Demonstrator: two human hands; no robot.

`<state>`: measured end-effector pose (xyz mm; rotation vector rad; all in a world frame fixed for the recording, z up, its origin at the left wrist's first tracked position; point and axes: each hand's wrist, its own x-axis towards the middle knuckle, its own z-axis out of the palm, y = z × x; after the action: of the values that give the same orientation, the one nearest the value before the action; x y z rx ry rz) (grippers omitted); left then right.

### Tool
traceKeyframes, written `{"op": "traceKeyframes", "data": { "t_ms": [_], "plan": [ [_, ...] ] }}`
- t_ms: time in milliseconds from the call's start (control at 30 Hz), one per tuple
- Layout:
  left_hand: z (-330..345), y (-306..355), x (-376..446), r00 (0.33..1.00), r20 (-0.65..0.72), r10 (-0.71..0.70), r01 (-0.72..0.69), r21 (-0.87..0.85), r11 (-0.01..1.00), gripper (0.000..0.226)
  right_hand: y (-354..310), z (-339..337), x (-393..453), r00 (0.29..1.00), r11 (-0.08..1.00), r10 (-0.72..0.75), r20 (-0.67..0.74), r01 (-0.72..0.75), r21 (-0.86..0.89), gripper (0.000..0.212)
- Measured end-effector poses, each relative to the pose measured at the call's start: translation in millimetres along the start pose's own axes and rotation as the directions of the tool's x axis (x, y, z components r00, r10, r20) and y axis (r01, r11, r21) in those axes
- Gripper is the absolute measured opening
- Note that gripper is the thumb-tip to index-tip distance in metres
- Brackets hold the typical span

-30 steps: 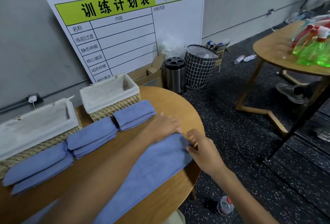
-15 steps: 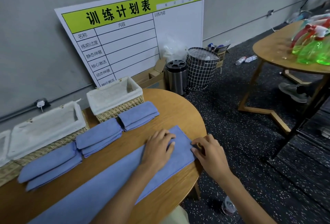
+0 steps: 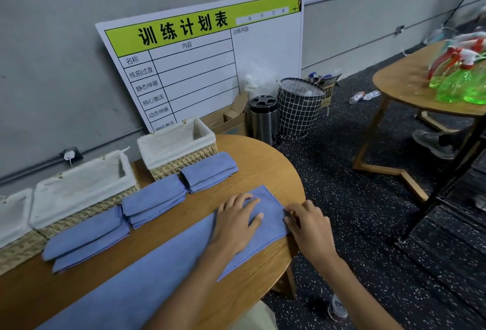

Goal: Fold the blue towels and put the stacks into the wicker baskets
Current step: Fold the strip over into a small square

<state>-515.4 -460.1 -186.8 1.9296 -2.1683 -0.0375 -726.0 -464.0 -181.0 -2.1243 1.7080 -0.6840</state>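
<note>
Pressing one long towel (image 3: 147, 272) — left hand (image 3: 236, 222) flat, right hand (image 3: 307, 227) pinching its edge — three stacks (image 3: 155, 198).

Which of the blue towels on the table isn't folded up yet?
The long towel stretched across the front under both hands; the three stacks by the baskets are folded compact.

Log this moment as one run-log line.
left hand flat on long towel | right hand pinching its end | three folded stacks outside baskets
</note>
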Motion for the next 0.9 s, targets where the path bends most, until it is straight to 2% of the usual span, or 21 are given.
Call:
{"op": "traceKeyframes", "data": {
  "t_ms": [133, 200, 233, 300, 367, 433, 500, 567, 667, 800, 900],
  "plan": [
    [-10.8, 3.8, 41.5, 0.995, -0.007, -0.103, 0.102, -0.099, 0.99, 0.04, -4.1, -0.7, 3.7, 0.999, 0.998, 0.008, 0.05, -0.005, -0.056, 0.023],
    [-12.2, 1.9, 63.8, 0.99, 0.058, -0.128, 0.135, -0.147, 0.98, 0.032, -7.1, -0.6, 6.9, 0.997, 0.998, 0.025, 0.071, -0.021, -0.057, 0.024],
    [-13.1, 0.0, 72.5, 0.986, 0.104, -0.132, 0.153, -0.229, 0.961, 0.022, -9.1, -0.6, 9.3, 0.996, 0.998, 0.036, 0.076, -0.032, -0.048, 0.027],
    [-17.6, -5.8, 84.2, 0.971, 0.217, -0.096, 0.182, -0.424, 0.887, 0.008, -14.9, 0.1, 16.3, 0.995, 0.998, 0.06, 0.081, -0.056, -0.041, 0.033],
    [-24.7, -12.0, 89.8, 0.955, 0.296, -0.021, 0.199, -0.583, 0.788, 0.009, -22.3, 3.3, 24.5, 0.994, 0.997, 0.053, 0.091, -0.046, -0.068, 0.042],
    [-36.2, -13.8, 90.7, 0.95, 0.311, 0.041, 0.194, -0.685, 0.702, 0.007, -29.9, 5.5, 32.9, 0.994, 0.995, 0.028, 0.105, -0.018, -0.097, 0.046],
    [-45.6, -12.6, 88.7, 0.957, 0.289, 0.031, 0.203, -0.742, 0.64, 0.011, -32.2, 5.1, 39.1, 0.993, 0.997, 0.014, 0.12, -0.005, -0.078, 0.038],
    [-48.0, -16.8, 87.6, 0.961, 0.277, -0.003, 0.222, -0.765, 0.604, 0.019, -26.6, 1.5, 39.8, 0.99, 1.0, 0.027, 0.141, -0.026, -0.013, 0.033],
    [-44.9, -26.1, 86.8, 0.976, 0.214, -0.043, 0.189, -0.732, 0.655, 0.02, -11.0, -8.6, 34.0, 0.991, 0.986, 0.027, 0.133, -0.048, 0.16, 0.036],
    [-47.6, -25.3, 81.9, 0.991, 0.088, -0.097, 0.13, -0.742, 0.658, 0.013, -11.5, -21.3, 17.8, 0.995, 0.848, 0.034, 0.093, -0.078, 0.524, 0.019],
    [-61.1, -28.7, 72.4, 0.994, 0.016, -0.108, 0.087, -0.723, 0.686, 0.013, -31.1, -23.2, 6.5, 1.0, 0.803, 0.002, 0.005, -0.004, 0.596, 0.016]
  ]
}}
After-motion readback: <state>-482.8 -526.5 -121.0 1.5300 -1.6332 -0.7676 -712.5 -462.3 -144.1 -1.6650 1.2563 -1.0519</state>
